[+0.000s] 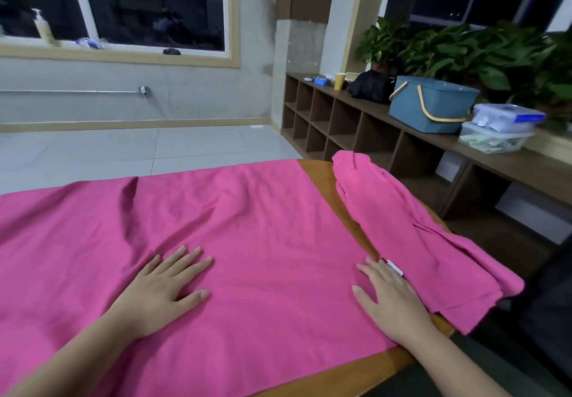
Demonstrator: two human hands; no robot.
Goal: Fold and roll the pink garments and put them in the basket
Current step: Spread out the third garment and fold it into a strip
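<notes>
pink garment (247, 226) under both flat hands (167, 285)

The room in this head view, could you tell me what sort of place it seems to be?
Probably an office or common room used as a workspace: low cubby shelving lines the wall, potted plants sit under large windows, and storage boxes rest on the shelf top.

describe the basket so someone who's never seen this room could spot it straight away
Look along the long wooden cubby shelf under the right-hand window. On its top, in front of the leafy plants, sits the basket. It is the only blue woven-look box with curved yellow handles, between a black bag and stacked clear containers.
</notes>
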